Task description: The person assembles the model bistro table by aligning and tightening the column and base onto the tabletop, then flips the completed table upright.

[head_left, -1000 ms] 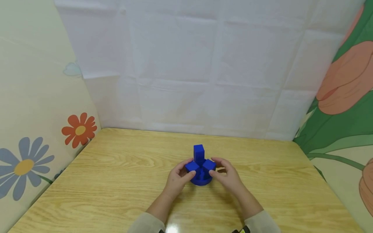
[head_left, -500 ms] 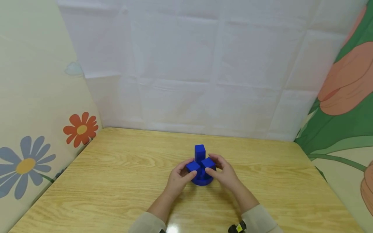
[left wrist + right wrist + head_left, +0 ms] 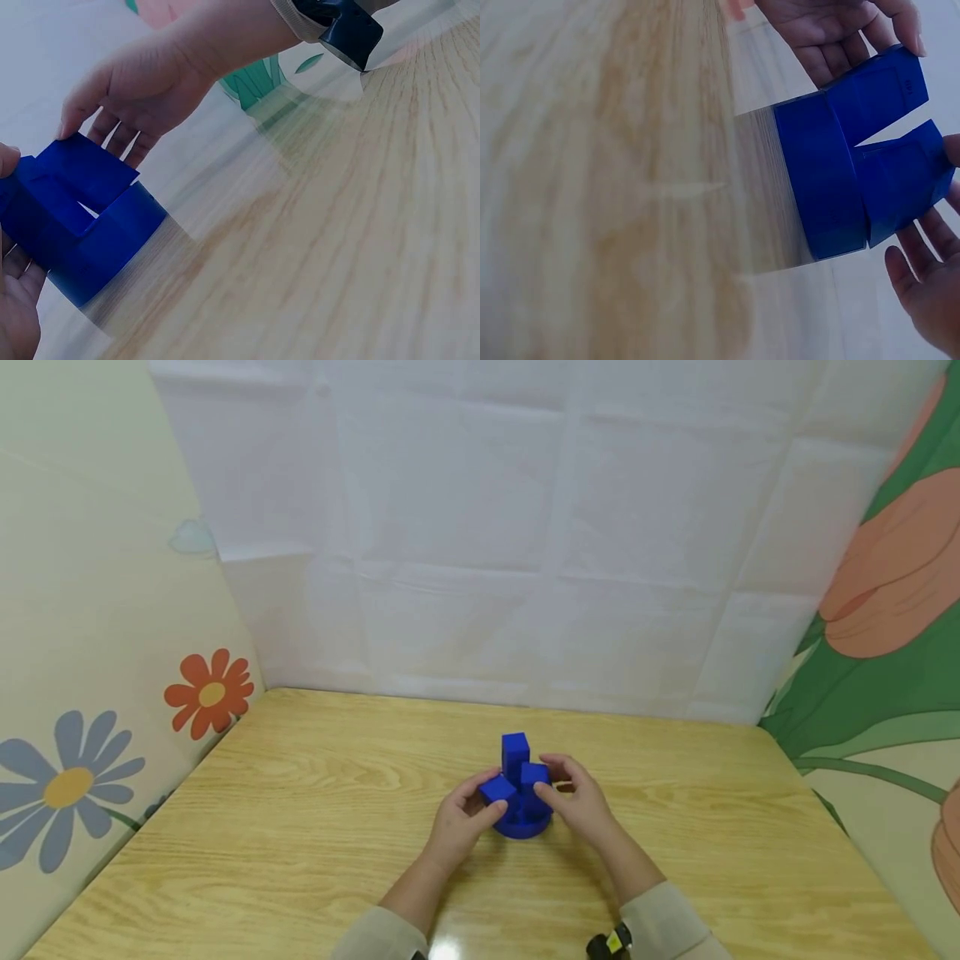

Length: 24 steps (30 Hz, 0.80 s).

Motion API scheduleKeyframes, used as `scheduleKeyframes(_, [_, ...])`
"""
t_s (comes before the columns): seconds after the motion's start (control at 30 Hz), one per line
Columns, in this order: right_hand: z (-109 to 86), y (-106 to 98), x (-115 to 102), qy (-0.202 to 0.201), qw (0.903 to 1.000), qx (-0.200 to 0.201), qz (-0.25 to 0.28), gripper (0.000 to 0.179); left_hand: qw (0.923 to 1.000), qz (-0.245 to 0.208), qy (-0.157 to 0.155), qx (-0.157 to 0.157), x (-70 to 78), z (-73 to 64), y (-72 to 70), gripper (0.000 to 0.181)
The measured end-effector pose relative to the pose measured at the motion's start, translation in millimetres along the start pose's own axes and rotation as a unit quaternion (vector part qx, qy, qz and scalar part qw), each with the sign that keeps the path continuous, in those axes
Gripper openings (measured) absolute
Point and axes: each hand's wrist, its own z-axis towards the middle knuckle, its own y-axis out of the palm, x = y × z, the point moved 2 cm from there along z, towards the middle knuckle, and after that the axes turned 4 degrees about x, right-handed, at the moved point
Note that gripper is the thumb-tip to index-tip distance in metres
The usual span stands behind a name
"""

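Observation:
A glossy blue piece with a round base (image 3: pixel 522 830) stands on the table, bearing three square-topped blocks. The rear block (image 3: pixel 515 752) rises highest, with no hand on it. My left hand (image 3: pixel 459 821) pinches the front left block (image 3: pixel 497 789) between thumb and fingers. On the other side, my right hand (image 3: pixel 583 806) pinches the front right block (image 3: pixel 535 774), thumb on its near face. In the right wrist view a narrow gap parts the left block (image 3: pixel 881 91) from the right block (image 3: pixel 907 180), above the curved base (image 3: pixel 821 180). Some fingertips are hidden behind the blocks.
The wood-grain table (image 3: pixel 337 793) spreads around the piece. A white creased cloth (image 3: pixel 450 527) hangs behind the far edge, with flower-printed cloths at left (image 3: pixel 112 610) and right (image 3: pixel 885 693). A black device (image 3: pixel 609 943) sits at the right sleeve.
The right hand has shifted slightly left and away from me. Its block has turned and moved inward, closer to the tall rear block. The left hand stays almost in place.

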Motion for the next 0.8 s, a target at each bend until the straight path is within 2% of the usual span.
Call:
scheduleKeyframes(0.6, [4.6,-0.2,3.0,0.03,0.9994,-0.002,-0.017,0.052,1.0,-0.006,0.001,0.0,0.1,-0.5,-0.6,0.046])
scheduleKeyframes(0.8, [5.9,0.5,4.3,0.056,0.9984,-0.007,-0.006,0.053,0.9999,-0.013,-0.001,-0.002,0.3,-0.6,-0.9,0.046])
